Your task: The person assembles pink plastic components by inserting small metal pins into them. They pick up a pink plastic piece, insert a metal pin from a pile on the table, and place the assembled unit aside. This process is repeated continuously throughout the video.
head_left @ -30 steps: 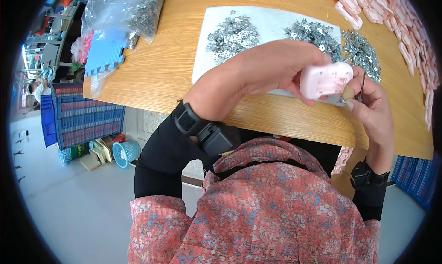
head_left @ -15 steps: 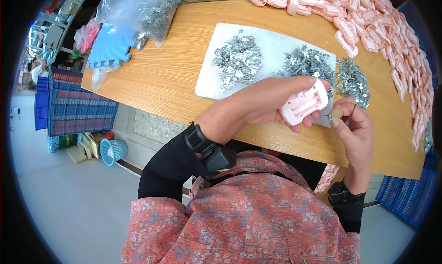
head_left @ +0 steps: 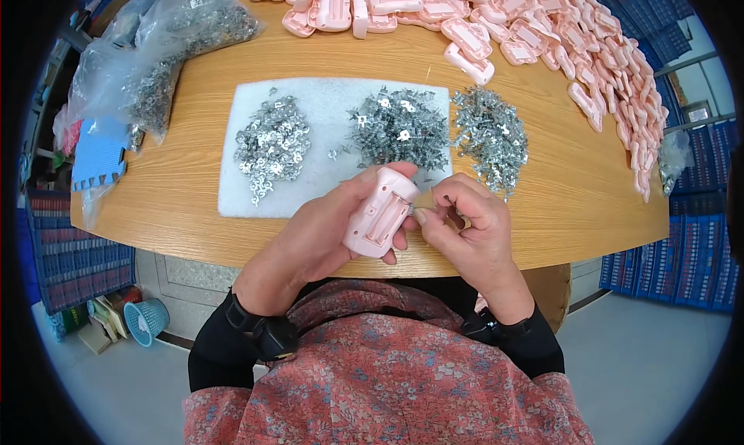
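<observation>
Left hand (head_left: 329, 236) grips the pink housing (head_left: 381, 212), now lower and nearer the table edge (head_left: 232, 247); right hand (head_left: 469, 228), fingers pinched closed, presses at its slot; pinched item indiscernible.

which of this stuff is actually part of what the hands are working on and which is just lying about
In use:
- pink plastic housing, held in left hand
- right hand, fingers at the housing's open slot
- three heaps of small metal parts on and beside white foam pad

Lying about:
- pile of pink housings
- bags of metal parts
- blue foam piece
</observation>
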